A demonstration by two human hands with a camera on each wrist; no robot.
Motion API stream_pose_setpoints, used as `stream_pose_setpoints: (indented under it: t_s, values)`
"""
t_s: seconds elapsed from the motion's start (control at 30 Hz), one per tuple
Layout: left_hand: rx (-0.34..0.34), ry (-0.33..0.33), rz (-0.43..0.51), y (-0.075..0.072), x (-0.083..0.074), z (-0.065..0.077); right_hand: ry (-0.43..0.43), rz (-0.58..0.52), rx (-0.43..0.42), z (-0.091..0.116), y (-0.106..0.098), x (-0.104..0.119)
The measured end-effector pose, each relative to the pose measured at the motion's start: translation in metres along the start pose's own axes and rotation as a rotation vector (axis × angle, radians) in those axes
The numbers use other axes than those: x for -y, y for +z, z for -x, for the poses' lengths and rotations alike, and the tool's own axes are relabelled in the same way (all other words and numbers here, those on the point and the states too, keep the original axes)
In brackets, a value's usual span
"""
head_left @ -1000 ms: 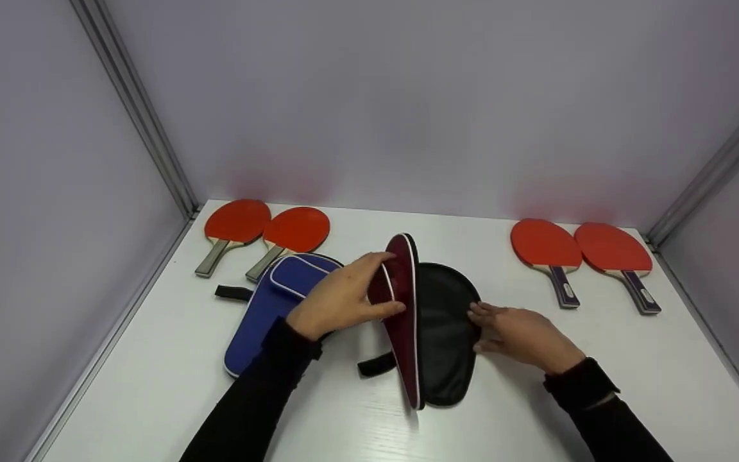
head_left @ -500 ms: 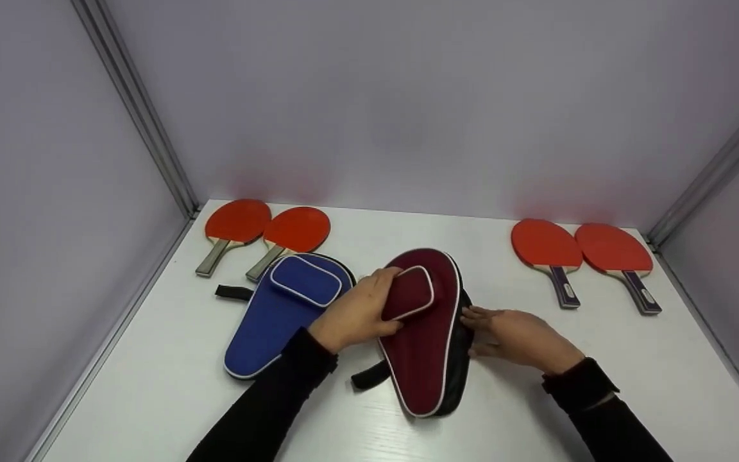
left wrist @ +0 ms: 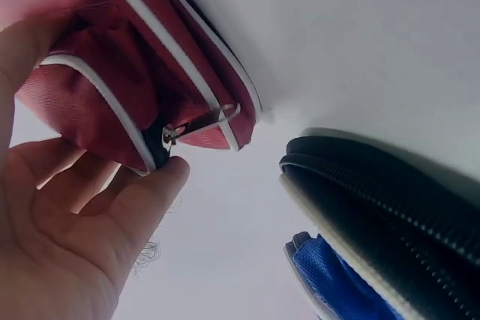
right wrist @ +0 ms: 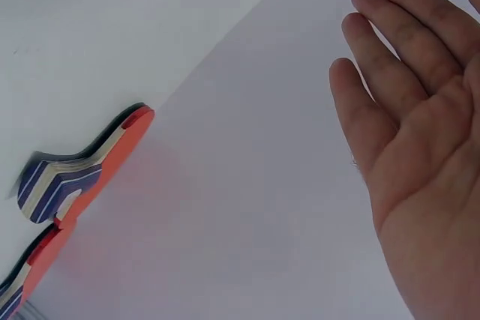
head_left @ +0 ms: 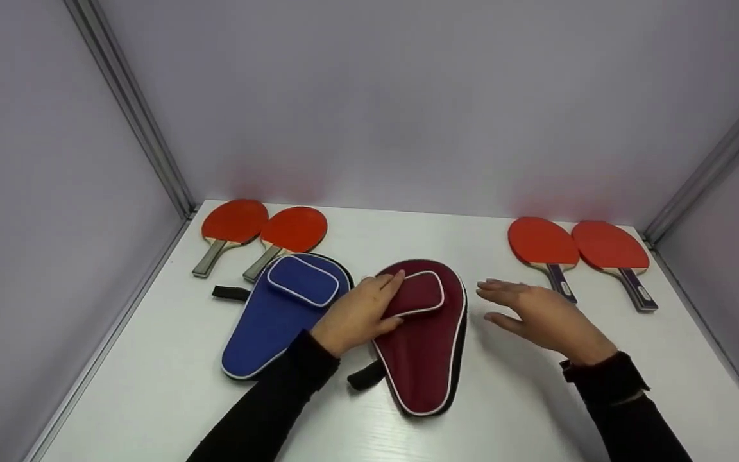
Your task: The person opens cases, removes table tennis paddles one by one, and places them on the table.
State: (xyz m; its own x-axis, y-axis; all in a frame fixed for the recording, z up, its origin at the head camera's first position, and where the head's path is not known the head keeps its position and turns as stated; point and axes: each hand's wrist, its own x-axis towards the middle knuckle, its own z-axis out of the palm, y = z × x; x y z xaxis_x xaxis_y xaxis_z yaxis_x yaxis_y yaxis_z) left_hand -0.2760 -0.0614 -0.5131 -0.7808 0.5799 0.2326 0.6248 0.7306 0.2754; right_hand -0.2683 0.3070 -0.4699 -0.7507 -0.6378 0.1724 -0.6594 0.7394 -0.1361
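A dark red table tennis bat case (head_left: 422, 366) with white piping lies flat in the head view. My left hand (head_left: 358, 314) grips its raised pocket (head_left: 417, 294) from the left side. The left wrist view shows thumb and fingers around that pocket, a metal zip pull (left wrist: 201, 124) hanging close to a fingertip. My right hand (head_left: 546, 321) is held apart from the case on its right, fingers straight; in the right wrist view its palm (right wrist: 427, 133) has nothing in it. Left of the red case lies a blue bat case (head_left: 273, 327).
Two red table tennis bats (head_left: 235, 221) (head_left: 294, 229) lie at the back left, one handle partly beneath the blue case. Two more red bats (head_left: 543, 240) (head_left: 610, 245) lie at the back right. Walls stand behind and beside the white table (head_left: 504, 410).
The red case has tipped from standing on edge to lying flat, covering its black side. My right hand has let go of its edge and moved off to the right.
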Motion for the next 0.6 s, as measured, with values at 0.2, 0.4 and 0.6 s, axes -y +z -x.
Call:
stream_pose_setpoints:
  t_s: [0.2,0.4,0.6]
  values:
    - [0.076,-0.015,-0.038,0.002,0.001,0.002,-0.08,0.035,-0.013,-0.006,0.004,0.026]
    - [0.117,-0.034,-0.035,0.001,0.003,0.003,-0.198,0.039,0.075,-0.012,0.02,0.06]
    - [0.131,-0.017,-0.059,0.001,0.005,0.004,-0.249,0.018,0.227,-0.012,0.036,0.093]
